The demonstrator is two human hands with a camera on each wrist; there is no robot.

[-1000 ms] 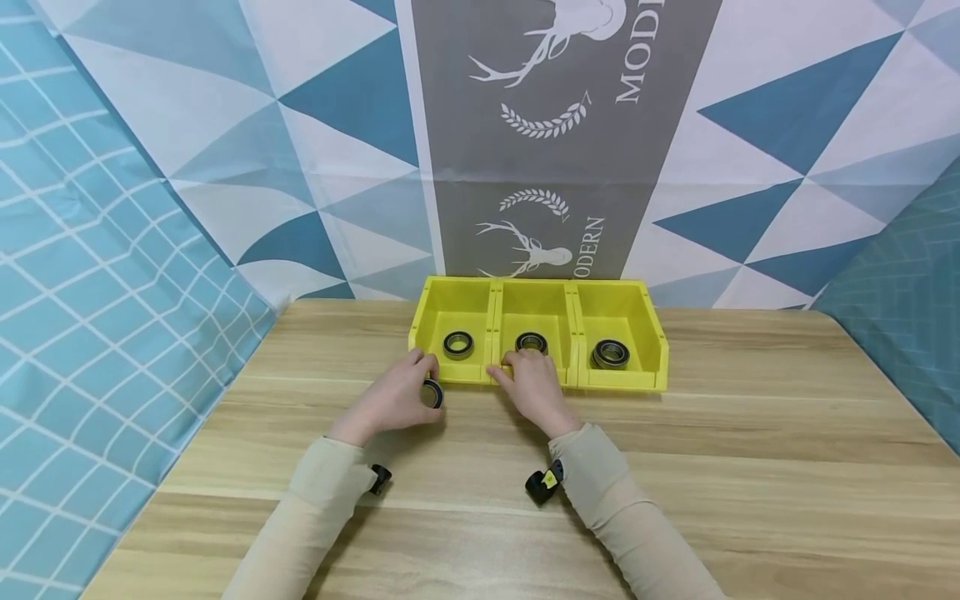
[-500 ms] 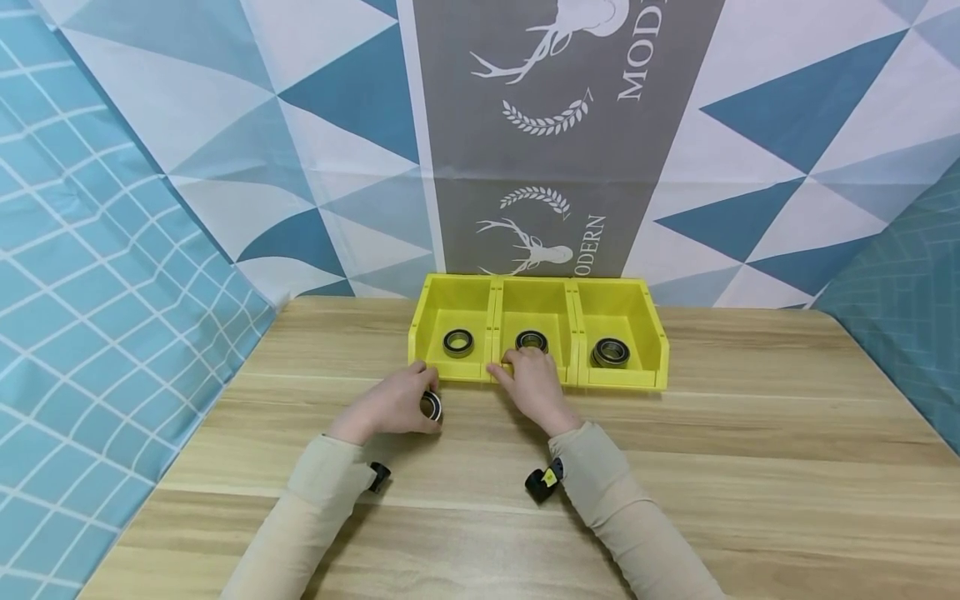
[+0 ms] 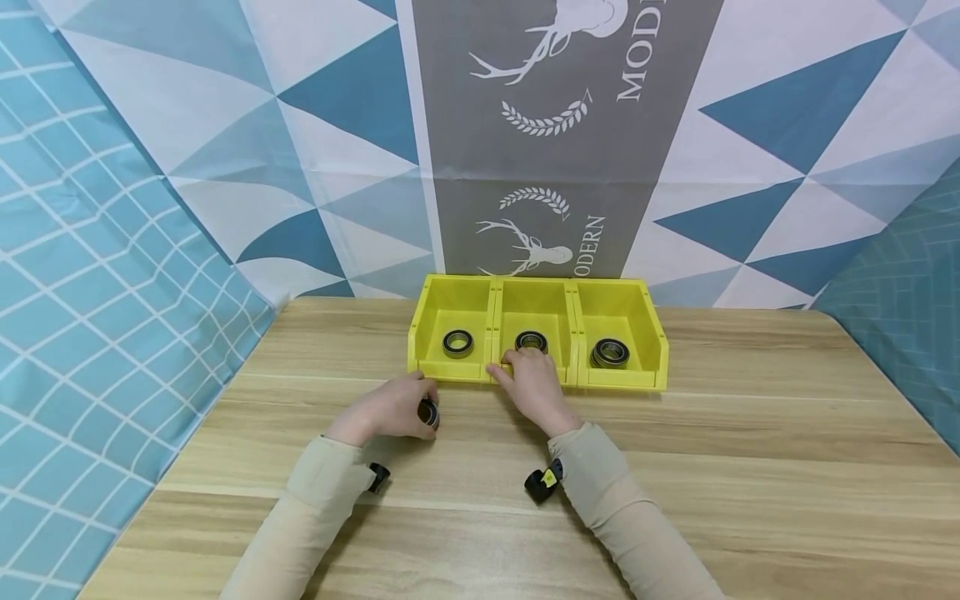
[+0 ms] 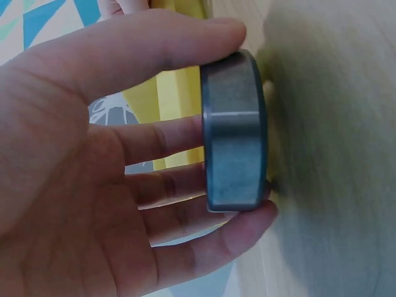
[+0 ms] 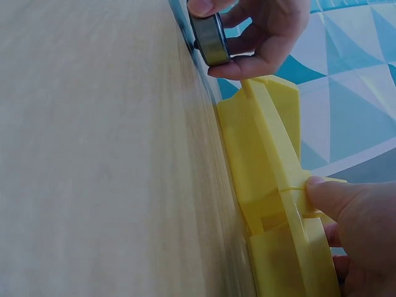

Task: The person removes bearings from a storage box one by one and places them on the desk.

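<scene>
My left hand (image 3: 390, 408) pinches a ball bearing (image 4: 234, 133) by its rim, between the thumb and the fingers. The bearing stands on edge, just in front of the left yellow bin (image 3: 450, 372). In the left wrist view its smooth steel outer ring faces the camera. My right hand (image 3: 534, 385) grips the front edge of the middle yellow bin (image 5: 294, 216), thumb on the rim and fingers behind it. Behind those fingers lies a bearing (image 3: 531, 337), partly hidden. Another bearing (image 3: 457, 343) lies flat in the left bin.
In the right yellow bin (image 3: 621, 379) lie bearings (image 3: 611, 353), seemingly stacked. The three joined bins stand near the back of the wooden table (image 3: 750, 467), before a patterned cloth backdrop (image 3: 360, 108). Each wrist wears a small black camera (image 3: 540, 485).
My left hand has moved slightly toward me and away from the left bin, with the bearing turning a little in its fingers. The right hand has stayed on the middle bin.
</scene>
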